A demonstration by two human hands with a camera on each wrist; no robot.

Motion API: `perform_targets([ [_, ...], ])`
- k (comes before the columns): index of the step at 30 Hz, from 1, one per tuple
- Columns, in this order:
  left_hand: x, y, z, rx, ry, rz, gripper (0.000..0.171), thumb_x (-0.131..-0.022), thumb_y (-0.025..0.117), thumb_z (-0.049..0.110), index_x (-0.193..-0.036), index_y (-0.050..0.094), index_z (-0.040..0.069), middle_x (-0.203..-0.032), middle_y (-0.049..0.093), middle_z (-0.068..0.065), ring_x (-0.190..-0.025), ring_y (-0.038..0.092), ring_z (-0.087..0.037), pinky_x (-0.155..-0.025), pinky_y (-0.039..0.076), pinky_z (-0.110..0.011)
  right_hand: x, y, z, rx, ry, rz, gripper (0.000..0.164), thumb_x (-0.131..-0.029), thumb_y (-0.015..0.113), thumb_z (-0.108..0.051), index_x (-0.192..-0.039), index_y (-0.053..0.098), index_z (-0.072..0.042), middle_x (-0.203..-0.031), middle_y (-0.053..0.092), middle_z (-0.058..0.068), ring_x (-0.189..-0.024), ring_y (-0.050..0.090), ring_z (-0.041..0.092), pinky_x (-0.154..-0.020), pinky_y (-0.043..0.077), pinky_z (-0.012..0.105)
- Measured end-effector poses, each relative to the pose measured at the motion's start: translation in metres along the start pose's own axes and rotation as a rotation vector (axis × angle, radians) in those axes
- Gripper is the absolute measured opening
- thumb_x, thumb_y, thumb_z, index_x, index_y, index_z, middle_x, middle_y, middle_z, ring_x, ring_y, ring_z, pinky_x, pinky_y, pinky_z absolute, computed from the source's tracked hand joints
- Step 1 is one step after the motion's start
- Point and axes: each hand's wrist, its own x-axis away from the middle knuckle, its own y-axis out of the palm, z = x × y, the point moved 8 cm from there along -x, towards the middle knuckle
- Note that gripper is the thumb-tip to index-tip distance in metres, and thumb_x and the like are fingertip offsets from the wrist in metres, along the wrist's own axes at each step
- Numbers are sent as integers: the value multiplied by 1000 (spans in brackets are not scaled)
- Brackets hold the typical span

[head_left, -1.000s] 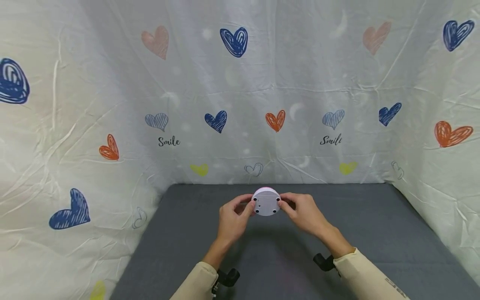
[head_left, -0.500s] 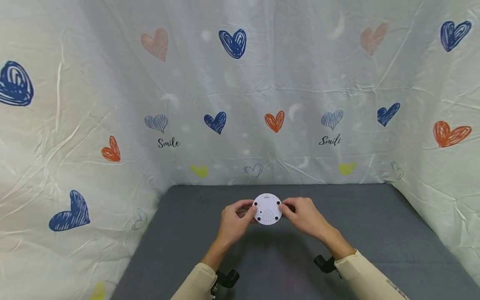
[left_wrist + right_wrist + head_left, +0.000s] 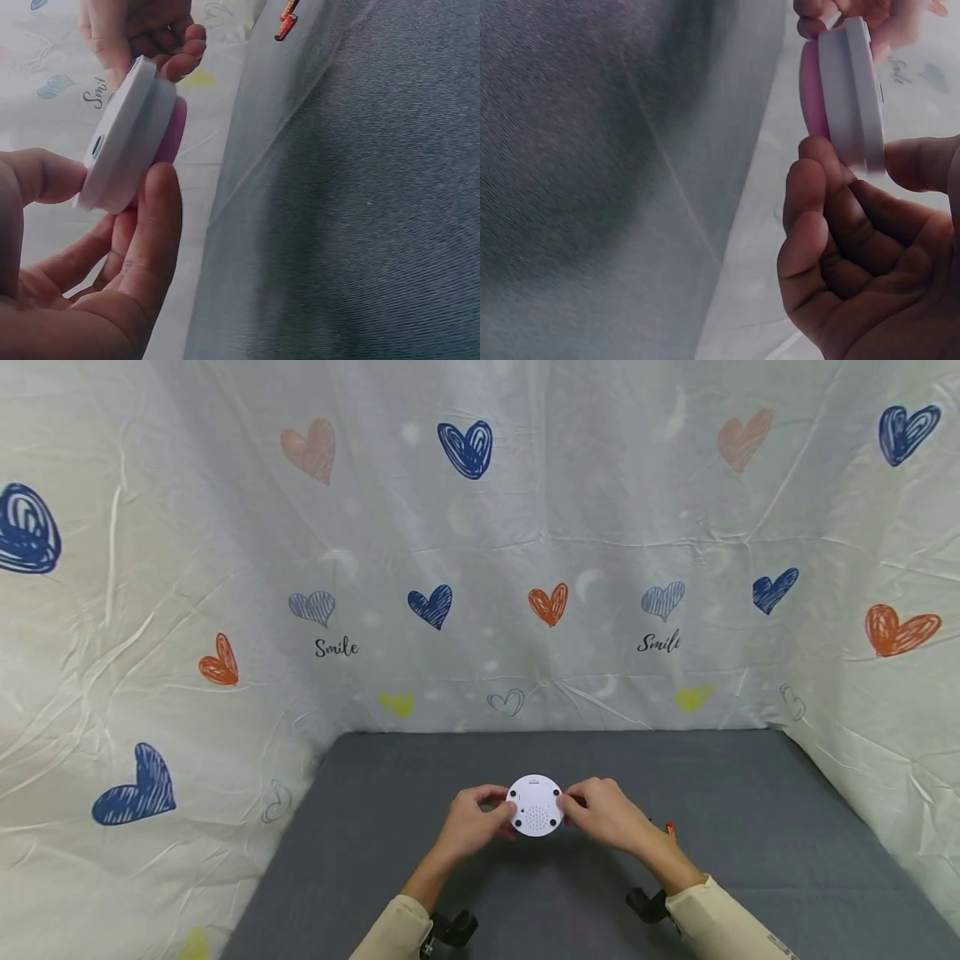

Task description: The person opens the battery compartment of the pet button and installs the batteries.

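My left hand [image 3: 474,820] and right hand [image 3: 602,812] pinch opposite sides of a round white device [image 3: 535,812] above the table. Its flat back faces the head camera and bears several black feet, a cluster of small holes and a slot near the top. Seen edge-on in the left wrist view, the device [image 3: 124,139] has a small dark port on its rim side and a pink front [image 3: 172,129]. Thumbs press the back while fingers support the pink side, as the right wrist view shows on the device [image 3: 847,97].
A dark grey cloth [image 3: 420,760] covers the table. Beyond my right forearm lies a small red and black item [image 3: 671,831], also in the left wrist view as a red item [image 3: 286,20]. A white heart-print curtain [image 3: 495,527] surrounds the back and sides.
Both hands have lowered the device toward me, and its back has tilted round to face the head camera more fully. The red item has come into sight beside my right forearm.
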Motion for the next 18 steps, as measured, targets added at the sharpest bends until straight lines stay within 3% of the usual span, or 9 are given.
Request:
perform_targets([
  [7,5,7,-18,61,-91,-70,40,-97,68,4,-133,66,-15,-107,73,-19,-76,79,-25,-69,72,-44,6,18,10,-26,36,-70,29,-107,65,-22,-83,80,-16,-69,71,-5,-62,59,8,-54,47,24],
  [18,10,16,-37,140,-218,-120,40,-95,66,-2,-130,64,-21,-102,76,-21,-75,80,-26,-68,72,-41,12,37,21,-48,79,-139,31,-105,66,-20,-77,78,-14,-65,69,-6,-57,58,7,-51,46,22],
])
